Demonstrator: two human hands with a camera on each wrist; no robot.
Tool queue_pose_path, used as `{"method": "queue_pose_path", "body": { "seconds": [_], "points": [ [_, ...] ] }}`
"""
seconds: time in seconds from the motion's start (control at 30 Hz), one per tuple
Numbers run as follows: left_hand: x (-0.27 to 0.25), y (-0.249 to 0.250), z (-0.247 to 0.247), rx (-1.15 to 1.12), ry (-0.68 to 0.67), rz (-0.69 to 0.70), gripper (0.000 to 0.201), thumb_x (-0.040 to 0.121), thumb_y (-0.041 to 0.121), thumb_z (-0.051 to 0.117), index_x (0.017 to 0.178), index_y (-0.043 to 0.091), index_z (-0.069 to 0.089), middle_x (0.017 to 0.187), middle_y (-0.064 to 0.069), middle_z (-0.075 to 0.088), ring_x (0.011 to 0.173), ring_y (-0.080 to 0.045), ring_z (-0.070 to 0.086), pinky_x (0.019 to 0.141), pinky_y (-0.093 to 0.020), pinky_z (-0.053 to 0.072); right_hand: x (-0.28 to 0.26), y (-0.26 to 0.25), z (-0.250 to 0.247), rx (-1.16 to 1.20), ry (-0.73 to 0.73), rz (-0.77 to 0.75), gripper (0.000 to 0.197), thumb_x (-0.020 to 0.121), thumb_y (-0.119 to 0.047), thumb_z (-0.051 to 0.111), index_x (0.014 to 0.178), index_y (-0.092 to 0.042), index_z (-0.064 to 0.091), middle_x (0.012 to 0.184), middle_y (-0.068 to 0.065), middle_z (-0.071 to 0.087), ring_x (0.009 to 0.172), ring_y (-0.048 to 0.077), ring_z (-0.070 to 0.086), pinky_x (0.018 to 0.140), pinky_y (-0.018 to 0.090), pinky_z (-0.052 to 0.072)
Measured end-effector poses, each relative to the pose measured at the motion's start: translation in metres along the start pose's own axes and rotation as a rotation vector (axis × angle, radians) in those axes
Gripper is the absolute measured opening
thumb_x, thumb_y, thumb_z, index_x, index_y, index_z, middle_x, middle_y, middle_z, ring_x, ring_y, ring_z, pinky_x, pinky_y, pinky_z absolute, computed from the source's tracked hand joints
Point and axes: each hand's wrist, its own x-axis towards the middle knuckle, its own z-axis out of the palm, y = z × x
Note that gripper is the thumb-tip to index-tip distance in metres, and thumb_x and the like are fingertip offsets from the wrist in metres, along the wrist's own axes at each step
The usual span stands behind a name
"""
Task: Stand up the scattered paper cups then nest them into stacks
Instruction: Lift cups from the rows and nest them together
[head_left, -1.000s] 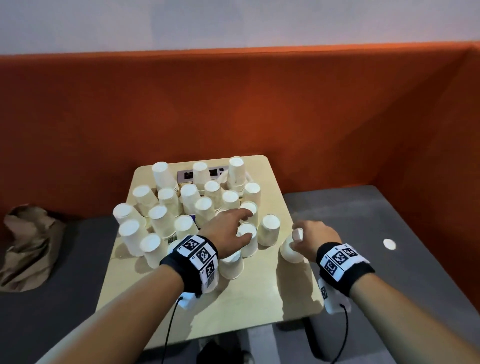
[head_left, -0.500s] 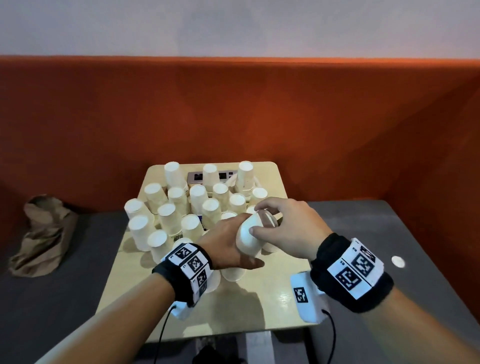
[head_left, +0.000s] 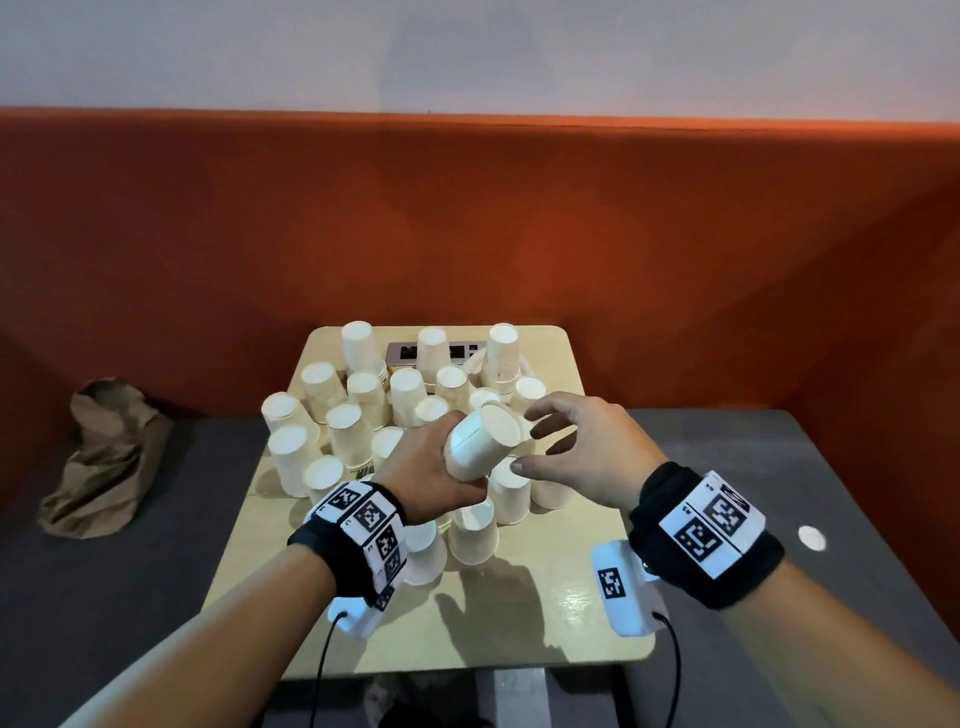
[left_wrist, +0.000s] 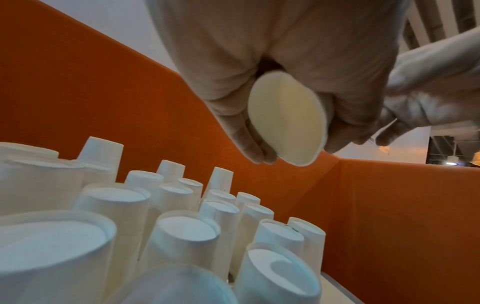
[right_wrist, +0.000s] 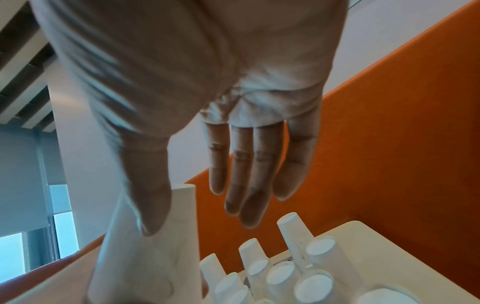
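My left hand (head_left: 441, 467) grips a short nested stack of white paper cups (head_left: 480, 441), tilted with its base pointing up and away. That base shows as a pale disc (left_wrist: 285, 121) between the curled fingers (left_wrist: 244, 133) in the left wrist view. My right hand (head_left: 576, 447) hovers just right of the stack with fingers straight and spread; its thumb tip sits close to the stack's side (right_wrist: 155, 246). Several upside-down white cups (head_left: 358, 410) stand crowded on the small wooden table (head_left: 519, 623).
A taller cup stack (head_left: 501, 353) stands at the table's back right, beside a grey socket strip (head_left: 410, 352). An orange padded partition (head_left: 467, 223) rises behind. A crumpled brown paper bag (head_left: 104, 457) lies on the grey bench to the left.
The right hand brought its cup over onto the left hand's cup, then let go and opened. The left hand lifted the joined cups above the table.
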Motion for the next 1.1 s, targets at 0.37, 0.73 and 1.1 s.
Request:
{"method": "queue_pose_path", "body": {
  "seconds": [0.37, 0.73, 1.1],
  "points": [
    [-0.017, -0.017, -0.043, -0.018, 0.25, -0.095, 0.051, 0.061, 0.023, 0.085, 0.103, 0.029, 0.055, 0.088, 0.013, 0.065, 0.083, -0.012, 0.061, 0.068, -0.028, 0.045, 0.022, 0.018, 0.027, -0.055, 0.03, 0.029, 0.03, 0.081, -0.039, 0.074, 0.11, -0.032, 0.067, 0.1, -0.017, 0.07, 0.087, 0.007, 0.066, 0.082, 0.03, 0.054],
    [-0.069, -0.047, -0.05, -0.203, 0.471, -0.279, 0.051, 0.067, 0.017, 0.085, 0.108, 0.026, 0.056, 0.093, 0.02, 0.057, 0.087, 0.001, 0.057, 0.069, -0.019, 0.043, 0.023, -0.018, 0.09, -0.016, 0.011, -0.086, 0.025, 0.085, -0.032, 0.07, 0.109, -0.031, 0.067, 0.098, -0.017, 0.069, 0.084, 0.005, 0.067, 0.082, 0.031, 0.055],
    [-0.086, -0.063, -0.045, -0.222, 0.482, -0.332, 0.058, 0.067, 0.023, 0.085, 0.116, 0.027, 0.055, 0.102, 0.013, 0.063, 0.094, -0.01, 0.061, 0.081, -0.029, 0.048, 0.015, -0.035, 0.139, -0.275, -0.184, -0.146, 0.041, 0.088, -0.043, 0.061, 0.126, -0.029, 0.059, 0.125, -0.005, 0.062, 0.112, 0.02, 0.06, 0.087, 0.033, 0.048]
  ]
}}
